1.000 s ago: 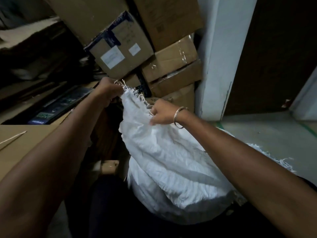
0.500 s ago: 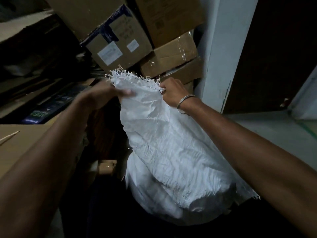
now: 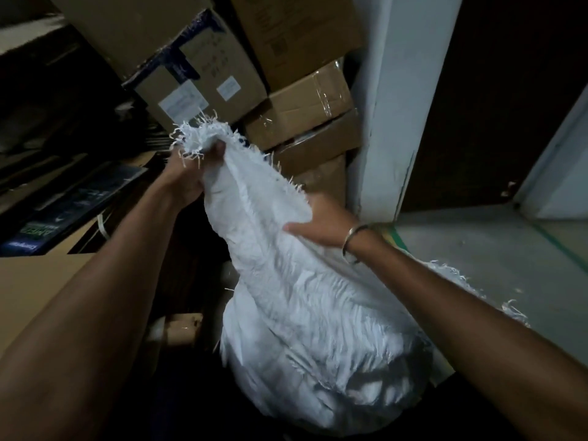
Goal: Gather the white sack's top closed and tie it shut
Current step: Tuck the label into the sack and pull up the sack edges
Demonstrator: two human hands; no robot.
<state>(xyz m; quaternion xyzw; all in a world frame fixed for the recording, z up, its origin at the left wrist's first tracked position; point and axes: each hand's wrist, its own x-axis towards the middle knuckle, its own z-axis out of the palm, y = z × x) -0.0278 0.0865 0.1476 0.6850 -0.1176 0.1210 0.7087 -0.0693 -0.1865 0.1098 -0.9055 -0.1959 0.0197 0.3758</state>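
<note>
white sack (image 3: 318, 313) stands low in the middle of our view. it is full and rounded at the bottom, and its creased woven cloth narrows into a long neck that leans up and to the left. frayed top (image 3: 203, 135) is bunched into a tuft with loose threads sticking out all round. a second frayed edge runs down the right side of the neck. more fringe shows behind the right forearm.

left hand (image 3: 187, 179) is clenched round the neck just below the tuft, with the cloth gathered tight in the fist. right hand (image 3: 321, 224) sits lower, at the frayed side edge. its thumb lies across the front of the cloth and its fingers are hidden behind the fold, so we read it as gripping that edge. a metal bangle (image 3: 353, 243) circles the right wrist. both forearms are bare and reach in from the bottom corners.

behind the tuft we note stacked cardboard boxes (image 3: 302, 100), some of them taped. a tilted box with white labels (image 3: 203, 87) sits directly above the left hand. a white pillar (image 3: 397, 106) rises just right of the stack, near the right hand. right of it are a dark doorway (image 3: 493, 90) and a grey floor (image 3: 493, 256) with a green line. at far left, brown flat cardboard (image 3: 41, 281) lies beside the left forearm, with a dark printed carton (image 3: 73, 202) above it. the light is dim and we cannot read the label print.
</note>
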